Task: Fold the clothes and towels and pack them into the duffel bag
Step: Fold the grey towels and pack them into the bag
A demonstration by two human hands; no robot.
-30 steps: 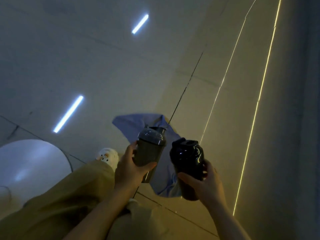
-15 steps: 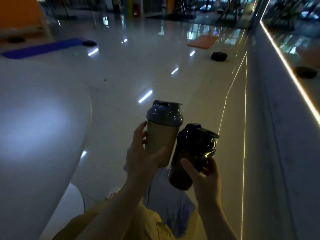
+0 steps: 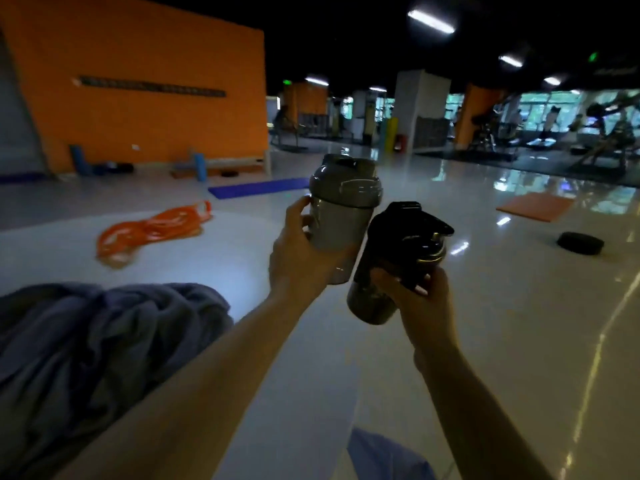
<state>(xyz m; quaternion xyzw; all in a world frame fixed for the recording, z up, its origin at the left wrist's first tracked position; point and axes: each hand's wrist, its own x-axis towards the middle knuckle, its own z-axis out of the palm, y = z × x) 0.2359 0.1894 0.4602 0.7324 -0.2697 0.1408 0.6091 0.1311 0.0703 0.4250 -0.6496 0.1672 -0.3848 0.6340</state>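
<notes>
My left hand [image 3: 298, 261] grips a grey shaker bottle [image 3: 341, 209] with a grey lid, held upright in front of me. My right hand [image 3: 420, 296] grips a black shaker bottle [image 3: 398, 258], tilted a little and touching the grey one. A crumpled grey-blue towel or garment [image 3: 97, 348] lies on the white table [image 3: 242, 258] at the lower left. A light blue cloth [image 3: 388, 455] shows on the floor at the bottom edge. No duffel bag is in view.
An orange band or rope bundle [image 3: 149, 228] lies on the table's far left. On the glossy floor are a purple mat [image 3: 259, 187], an orange mat [image 3: 535, 206] and a black disc [image 3: 580, 242]. An orange wall [image 3: 138, 98] and gym machines stand behind.
The view has swung up from the floor to the gym room. Both hands have lifted the two bottles with it, keeping their grips. The table, towel and orange bundle came into sight.
</notes>
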